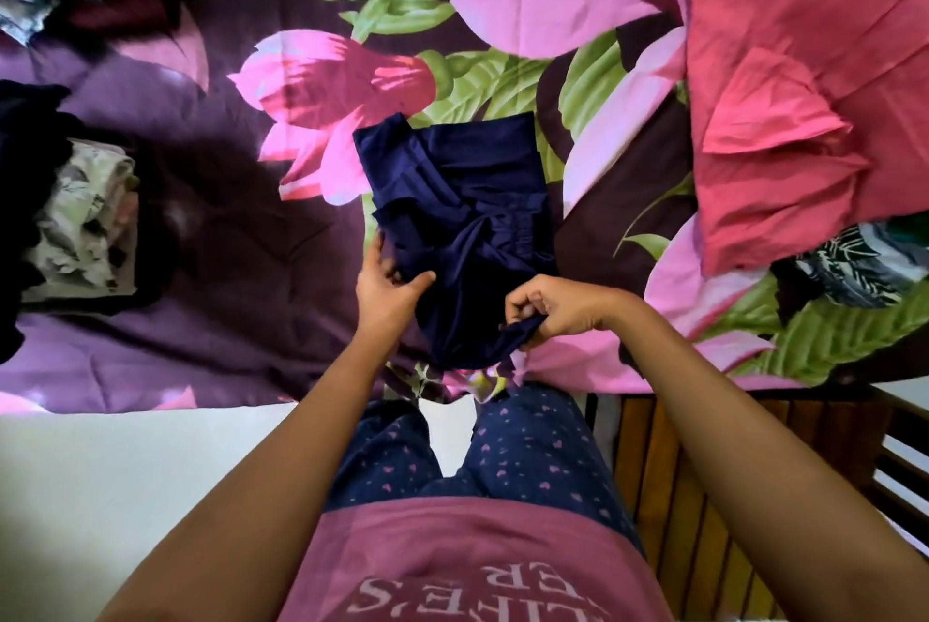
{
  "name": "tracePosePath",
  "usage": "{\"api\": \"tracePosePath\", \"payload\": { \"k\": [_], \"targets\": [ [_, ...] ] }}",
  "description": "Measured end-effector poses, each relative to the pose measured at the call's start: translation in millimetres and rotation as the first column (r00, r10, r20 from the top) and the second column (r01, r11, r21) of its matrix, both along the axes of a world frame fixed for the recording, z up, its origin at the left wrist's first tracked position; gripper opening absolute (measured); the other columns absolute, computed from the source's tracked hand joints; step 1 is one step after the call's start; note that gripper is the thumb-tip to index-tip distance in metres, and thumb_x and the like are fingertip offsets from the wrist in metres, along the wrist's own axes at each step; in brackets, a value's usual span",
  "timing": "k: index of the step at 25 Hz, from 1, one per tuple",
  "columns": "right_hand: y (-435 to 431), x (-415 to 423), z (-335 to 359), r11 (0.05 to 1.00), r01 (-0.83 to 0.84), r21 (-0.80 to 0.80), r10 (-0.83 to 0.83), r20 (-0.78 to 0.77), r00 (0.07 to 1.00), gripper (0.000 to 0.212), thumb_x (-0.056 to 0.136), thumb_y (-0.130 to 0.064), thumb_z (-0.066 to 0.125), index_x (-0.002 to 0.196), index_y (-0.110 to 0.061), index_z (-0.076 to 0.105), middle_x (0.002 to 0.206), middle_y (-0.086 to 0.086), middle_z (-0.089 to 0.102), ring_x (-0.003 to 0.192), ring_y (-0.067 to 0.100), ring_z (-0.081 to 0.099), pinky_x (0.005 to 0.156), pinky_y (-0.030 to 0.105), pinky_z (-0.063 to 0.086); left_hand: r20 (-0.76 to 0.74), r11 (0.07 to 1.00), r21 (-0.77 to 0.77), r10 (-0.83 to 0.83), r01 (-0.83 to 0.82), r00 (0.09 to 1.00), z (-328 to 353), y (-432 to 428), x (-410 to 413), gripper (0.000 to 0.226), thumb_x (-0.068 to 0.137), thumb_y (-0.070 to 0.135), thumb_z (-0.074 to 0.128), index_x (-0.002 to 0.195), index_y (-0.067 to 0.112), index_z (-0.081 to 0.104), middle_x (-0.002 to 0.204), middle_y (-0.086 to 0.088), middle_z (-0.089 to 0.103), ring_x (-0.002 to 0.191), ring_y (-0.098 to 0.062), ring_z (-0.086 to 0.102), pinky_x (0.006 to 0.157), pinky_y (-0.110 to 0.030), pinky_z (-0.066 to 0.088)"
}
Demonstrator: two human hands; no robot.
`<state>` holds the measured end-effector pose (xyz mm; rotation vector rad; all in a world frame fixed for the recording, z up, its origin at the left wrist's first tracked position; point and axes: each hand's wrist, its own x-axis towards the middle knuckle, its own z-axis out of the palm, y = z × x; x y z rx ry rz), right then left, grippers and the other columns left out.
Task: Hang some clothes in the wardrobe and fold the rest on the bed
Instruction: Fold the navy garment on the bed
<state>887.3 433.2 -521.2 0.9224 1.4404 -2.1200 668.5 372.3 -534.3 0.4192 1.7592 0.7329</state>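
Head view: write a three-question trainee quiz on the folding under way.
1. True or false: the navy garment rests on the bed.
2. Which of the hands pinches the garment's near edge? A. left hand B. right hand C. neither
3. Fill in: the big pink cloth lies to the garment's ____.

Key: 1 true; 2 B; 3 right.
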Motion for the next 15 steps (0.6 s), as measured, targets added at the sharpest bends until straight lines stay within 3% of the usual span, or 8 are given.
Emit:
{"api": "tracePosePath", "payload": {
  "k": [2,4,5,7,8,9,12,15],
  "targets": [
    [-9,7,-2,0.994,-0.099,0.04,0.098,0.033,0.995,0.034,0.072,0.015,0.069,0.071,-0.015,0.054,0.074,0.006,0.058,0.065,0.002,0.049,0.067,0.019,0.041,-0.149,0.956,0.102,-0.259,0.275,0.954,4,-10,6,0.054,0.061,0.011,0.063,0.114,-0.002,0.062,0.094,-0.006,0.065,0.076,-0.009,0.064,0.079,-0.017,0.046],
    [-21,16,-4,0.972,-0.233,0.037,0.229,0.083,0.97,0.038,0.07,0.02,0.064,0.071,-0.018,0.055,0.084,0.012,0.066,0.071,0.003,0.058,0.069,0.022,0.045,-0.293,0.696,0.143,-0.65,0.704,0.701,14,-29,18,0.05,0.059,0.01,0.05,0.105,0.004,0.071,0.085,-0.008,0.066,0.08,-0.023,0.061,0.079,-0.015,0.038],
    [-27,19,-4,0.965,-0.263,0.007,0.261,0.106,0.96,0.039,0.069,0.021,0.063,0.072,-0.017,0.056,0.092,0.016,0.069,0.081,0.011,0.064,0.073,0.027,0.048,-0.303,0.549,0.113,-0.775,0.828,0.554,15,-39,21,0.053,0.06,0.011,0.047,0.108,0.009,0.071,0.086,-0.01,0.067,0.082,-0.025,0.058,0.081,-0.017,0.037],
    [-39,23,-3,0.981,-0.19,-0.04,0.194,0.147,0.97,0.038,0.07,0.021,0.064,0.074,-0.016,0.056,0.097,0.02,0.07,0.084,0.023,0.066,0.072,0.027,0.051,-0.271,0.402,-0.003,-0.882,0.916,0.386,12,-55,23,0.057,0.063,0.022,0.048,0.117,0.02,0.067,0.102,-0.007,0.067,0.093,-0.027,0.057,0.091,-0.028,0.041],
    [-44,22,-3,0.997,-0.078,-0.013,0.079,0.18,0.981,0.036,0.071,0.019,0.067,0.074,-0.015,0.057,0.09,0.019,0.07,0.076,0.019,0.065,0.068,0.024,0.051,-0.253,0.388,-0.054,-0.897,0.92,0.363,9,-61,23,0.058,0.063,0.03,0.05,0.119,0.023,0.065,0.111,-0.004,0.065,0.101,-0.028,0.057,0.094,-0.034,0.042],
    [-48,19,-2,0.995,0.074,0.063,-0.086,0.227,0.97,0.034,0.072,0.015,0.07,0.073,-0.015,0.056,0.079,0.014,0.068,0.066,0.014,0.062,0.064,0.022,0.05,-0.251,0.423,-0.095,-0.886,0.901,0.389,8,-67,24,0.058,0.064,0.036,0.053,0.12,0.024,0.064,0.115,-0.002,0.063,0.105,-0.028,0.056,0.094,-0.038,0.042],
    [-57,6,-5,0.822,0.44,0.362,-0.55,0.302,0.779,0.027,0.079,-0.001,0.072,0.068,-0.014,0.051,0.061,0.006,0.057,0.05,0.01,0.057,0.053,0.027,0.05,-0.314,0.753,-0.145,-0.65,0.642,0.692,11,-83,28,0.071,0.062,0.04,0.08,0.124,0.018,0.055,0.116,-0.005,0.051,0.11,-0.022,0.048,0.095,-0.034,0.039],
    [-65,-10,-7,0.735,0.446,0.51,-0.659,0.386,0.645,0.025,0.08,-0.024,0.075,0.088,-0.009,0.056,0.07,-0.001,0.056,0.069,0.021,0.059,0.066,0.038,0.054,-0.245,0.885,-0.153,-0.466,0.441,0.85,12,-94,40,0.105,0.049,0.03,0.092,0.136,0.017,0.035,0.123,-0.007,0.038,0.111,-0.018,0.037,0.096,-0.03,0.034]
  ]
}}
